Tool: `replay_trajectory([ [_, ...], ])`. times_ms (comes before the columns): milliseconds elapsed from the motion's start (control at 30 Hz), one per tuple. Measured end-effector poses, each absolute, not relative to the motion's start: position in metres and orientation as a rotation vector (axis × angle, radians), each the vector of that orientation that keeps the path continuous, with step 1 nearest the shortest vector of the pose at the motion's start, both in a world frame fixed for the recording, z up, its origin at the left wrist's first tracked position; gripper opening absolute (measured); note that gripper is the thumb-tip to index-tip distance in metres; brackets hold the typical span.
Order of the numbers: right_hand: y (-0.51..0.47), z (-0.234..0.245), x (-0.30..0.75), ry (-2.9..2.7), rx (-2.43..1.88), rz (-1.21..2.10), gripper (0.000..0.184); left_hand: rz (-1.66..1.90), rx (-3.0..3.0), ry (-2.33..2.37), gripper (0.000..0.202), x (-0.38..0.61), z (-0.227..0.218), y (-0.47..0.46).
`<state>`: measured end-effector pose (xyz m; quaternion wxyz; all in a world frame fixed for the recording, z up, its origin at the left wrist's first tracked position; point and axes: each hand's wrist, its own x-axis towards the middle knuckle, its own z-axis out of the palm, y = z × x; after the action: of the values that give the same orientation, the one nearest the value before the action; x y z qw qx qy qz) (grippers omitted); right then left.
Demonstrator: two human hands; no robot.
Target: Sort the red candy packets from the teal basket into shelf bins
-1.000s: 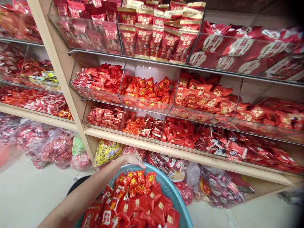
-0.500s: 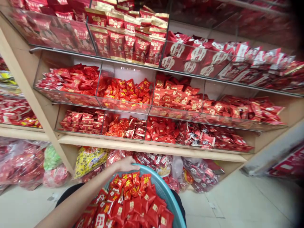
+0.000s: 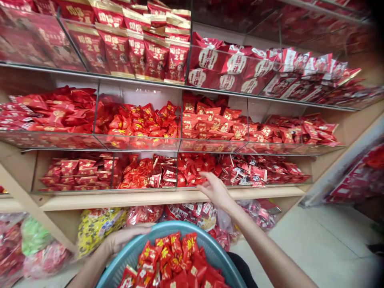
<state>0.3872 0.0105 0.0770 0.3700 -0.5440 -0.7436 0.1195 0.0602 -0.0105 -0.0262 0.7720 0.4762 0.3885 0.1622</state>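
Observation:
My left hand grips the left rim of a blue plastic basket, its fingers laid along the edge. Small red candy packets with gold and yellow print are heaped inside. My right hand reaches out to the bottom shelf, just before a bin of red packets. Its thumb and fingers are apart and curved, with nothing visible between them. The basket rests low, close to my body, with dark clothing beside it.
A wooden rack with clear-fronted bins holds rows of red packets and larger gold-edged bags. Its bottom ledge runs across in front of me. Beneath stand plastic sacks, including a yellow one. Pale floor tiles lie to the right.
My right hand has come into view, reaching to the bottom shelf. My left hand has shifted from the basket's far rim to its left side. The view has moved nearer the rack.

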Motion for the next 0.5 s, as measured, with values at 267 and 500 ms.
replay_trajectory([
  [267, 0.106, 0.065, 0.333, -1.956, -1.511, 0.091, 0.062, 0.381, 1.008, 0.974, 0.049, 0.058, -0.033, 0.0],
  [500, 0.065, 0.059, 0.345, -1.729, -1.466, -0.041, 0.057, 0.412, 1.176, 1.127, 0.046, 0.054, -0.038, -0.006],
])
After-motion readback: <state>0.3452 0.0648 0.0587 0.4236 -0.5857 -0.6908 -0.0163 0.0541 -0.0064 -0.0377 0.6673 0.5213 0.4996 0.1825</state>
